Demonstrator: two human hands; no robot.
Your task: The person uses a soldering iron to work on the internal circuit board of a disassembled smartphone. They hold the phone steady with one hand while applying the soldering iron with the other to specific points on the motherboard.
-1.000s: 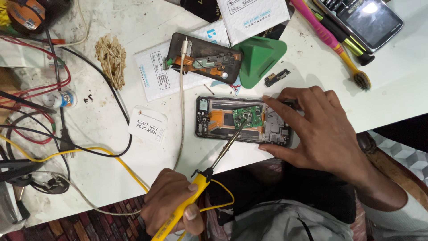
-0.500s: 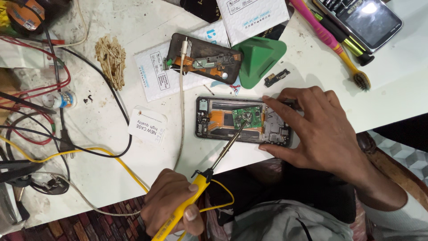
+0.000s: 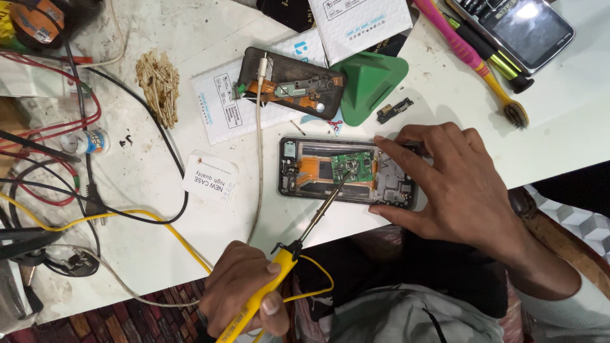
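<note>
We've got the left hand [image 3: 244,295] clamped on the yellow soldering iron [image 3: 289,267], tip up-right on the green board [image 3: 351,167] in the opened phone [image 3: 346,173], right hand [image 3: 454,181] pinning its right end on the counter [image 3: 159,209]

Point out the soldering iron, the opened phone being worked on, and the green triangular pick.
soldering iron [image 3: 270,293]: head view, on its yellow handle, gripped by the left hand.
opened phone [image 3: 321,168]: head view, on the orange flex inside its frame.
green triangular pick [image 3: 372,81]: head view, on the middle of its flat face.
</note>
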